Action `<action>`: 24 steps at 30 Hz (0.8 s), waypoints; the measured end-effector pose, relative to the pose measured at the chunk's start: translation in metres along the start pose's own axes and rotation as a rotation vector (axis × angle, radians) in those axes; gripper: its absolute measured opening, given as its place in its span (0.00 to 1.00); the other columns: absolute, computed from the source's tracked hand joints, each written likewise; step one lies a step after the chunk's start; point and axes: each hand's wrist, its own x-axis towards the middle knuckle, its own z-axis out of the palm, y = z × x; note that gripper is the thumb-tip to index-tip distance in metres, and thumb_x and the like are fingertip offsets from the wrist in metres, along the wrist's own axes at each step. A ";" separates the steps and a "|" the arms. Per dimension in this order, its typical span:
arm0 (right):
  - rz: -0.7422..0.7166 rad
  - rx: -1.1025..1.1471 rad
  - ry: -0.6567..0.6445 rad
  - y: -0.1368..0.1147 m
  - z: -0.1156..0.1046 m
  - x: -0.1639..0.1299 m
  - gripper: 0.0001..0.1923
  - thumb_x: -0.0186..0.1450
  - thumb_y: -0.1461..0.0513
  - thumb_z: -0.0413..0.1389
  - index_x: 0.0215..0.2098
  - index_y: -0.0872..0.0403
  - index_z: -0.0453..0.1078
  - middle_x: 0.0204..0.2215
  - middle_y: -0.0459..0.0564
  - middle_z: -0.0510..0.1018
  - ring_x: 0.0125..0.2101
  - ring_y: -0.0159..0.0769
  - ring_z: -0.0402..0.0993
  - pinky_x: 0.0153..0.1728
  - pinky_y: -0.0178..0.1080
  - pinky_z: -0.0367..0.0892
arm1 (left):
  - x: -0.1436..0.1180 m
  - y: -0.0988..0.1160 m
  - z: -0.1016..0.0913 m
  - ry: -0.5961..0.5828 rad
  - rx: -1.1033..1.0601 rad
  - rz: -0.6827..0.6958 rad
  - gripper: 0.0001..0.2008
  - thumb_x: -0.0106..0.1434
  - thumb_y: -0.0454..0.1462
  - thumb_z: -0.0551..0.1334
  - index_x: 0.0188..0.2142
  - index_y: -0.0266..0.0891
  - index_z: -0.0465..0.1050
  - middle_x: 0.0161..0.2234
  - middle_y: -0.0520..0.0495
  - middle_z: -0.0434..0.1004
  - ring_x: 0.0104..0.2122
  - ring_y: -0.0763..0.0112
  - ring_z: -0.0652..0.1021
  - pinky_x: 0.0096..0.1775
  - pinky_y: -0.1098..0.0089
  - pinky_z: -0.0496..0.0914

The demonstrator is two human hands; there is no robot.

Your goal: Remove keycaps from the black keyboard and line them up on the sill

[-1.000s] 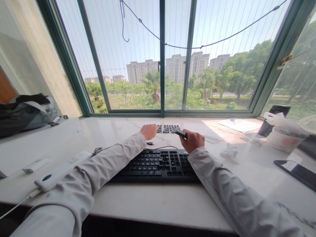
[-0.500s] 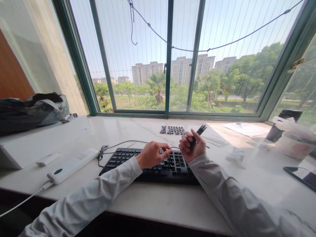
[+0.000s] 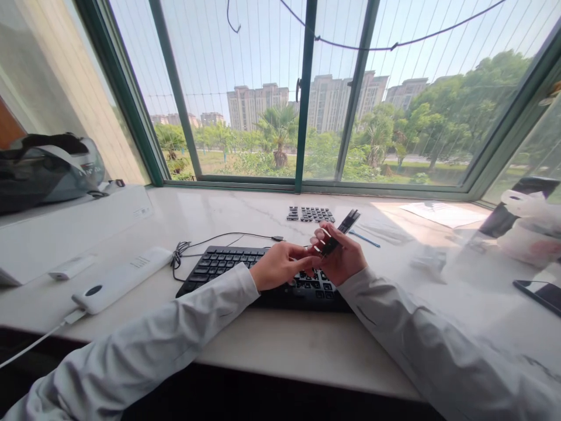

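Observation:
A black keyboard (image 3: 219,269) lies before me, several keycaps gone from its right part so bare sockets show. My right hand (image 3: 348,260) is closed round a slim black tool (image 3: 344,228) with a split, two-pronged top that points up and away. The fingers of my left hand (image 3: 283,266) are pinched together at the tool's lower end, touching my right hand above the keyboard. What sits between those left fingertips is hidden. Loose black keycaps (image 3: 318,214) stand in rows behind the keyboard. A thin blue stick (image 3: 364,238) lies just right of my right hand.
A white power bank (image 3: 123,280) with a cable lies left of the keyboard, near a coiled black cord (image 3: 179,254). Farther left, a white box (image 3: 74,228) carries a dark bag. Crumpled clear plastic (image 3: 427,260), a phone (image 3: 541,295) and paper (image 3: 442,213) are at right.
My left hand has moved right and come up against my right hand. The right hand has turned, showing more of the black tool. The view has tilted down slightly.

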 end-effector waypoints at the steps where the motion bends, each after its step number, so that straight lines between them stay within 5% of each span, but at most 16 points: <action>1: -0.008 0.026 0.011 -0.001 0.001 -0.001 0.12 0.55 0.59 0.63 0.30 0.52 0.63 0.21 0.38 0.63 0.21 0.27 0.63 0.24 0.32 0.63 | 0.001 0.000 -0.002 0.006 0.004 -0.006 0.26 0.59 0.54 0.59 0.36 0.31 0.77 0.27 0.48 0.76 0.16 0.81 0.65 0.18 0.78 0.59; 8: -0.089 -0.080 0.006 0.000 0.012 -0.010 0.16 0.61 0.53 0.57 0.24 0.51 0.58 0.14 0.36 0.50 0.14 0.26 0.45 0.16 0.31 0.51 | 0.000 0.003 -0.026 -0.096 0.165 0.055 0.24 0.59 0.53 0.60 0.30 0.31 0.79 0.24 0.48 0.76 0.19 0.80 0.66 0.21 0.77 0.58; 14: 0.034 -0.139 0.016 0.015 0.012 -0.011 0.20 0.59 0.53 0.60 0.21 0.52 0.55 0.11 0.36 0.53 0.13 0.24 0.47 0.17 0.31 0.49 | -0.002 0.003 -0.045 -0.260 0.246 0.042 0.20 0.58 0.49 0.63 0.28 0.32 0.79 0.23 0.47 0.77 0.24 0.75 0.73 0.26 0.76 0.63; 24: -0.009 -0.239 0.032 0.023 0.011 -0.015 0.22 0.55 0.50 0.61 0.20 0.52 0.55 0.11 0.36 0.55 0.12 0.24 0.50 0.16 0.32 0.51 | 0.000 -0.006 -0.033 -0.260 0.367 0.088 0.16 0.57 0.47 0.64 0.30 0.35 0.80 0.23 0.51 0.75 0.22 0.78 0.67 0.25 0.76 0.58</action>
